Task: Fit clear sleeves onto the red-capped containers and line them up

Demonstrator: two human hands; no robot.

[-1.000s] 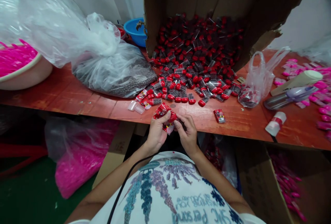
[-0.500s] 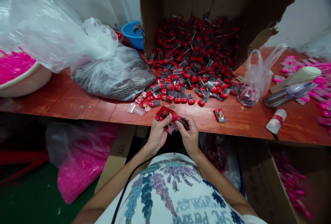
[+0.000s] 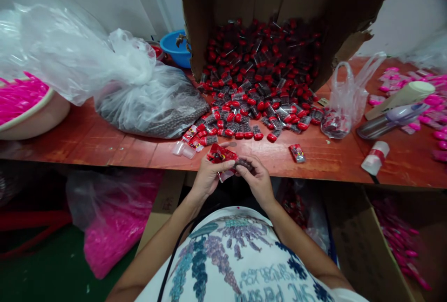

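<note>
My left hand (image 3: 206,176) is closed on a red printed wrapper (image 3: 221,154), thumb across its lower part. Close against it, my right hand (image 3: 257,178) pinches a small clear container of dark beads (image 3: 243,164), which meets the wrapper's right side. Whether the container's end is inside the wrapper I cannot tell. Just beyond my hands, many red-capped containers (image 3: 244,130) of dark beads spill out of a cardboard box (image 3: 197,27). Two small clear cups (image 3: 183,149) lie left of my hands. To the right lies a single red wrapped packet (image 3: 296,153).
A tied plastic bag of dark beads (image 3: 153,102) sits left on the red table (image 3: 139,155). Rightward are a clear bag (image 3: 344,106), a white roll (image 3: 375,157), bottles (image 3: 401,99) and pink pieces. A pink-filled bag (image 3: 111,227) and an open carton (image 3: 370,246) stand below.
The view has shifted slightly. The dark bead container now lies more level against the wrapper's right side, and the wrapper has turned a little in my left hand.
</note>
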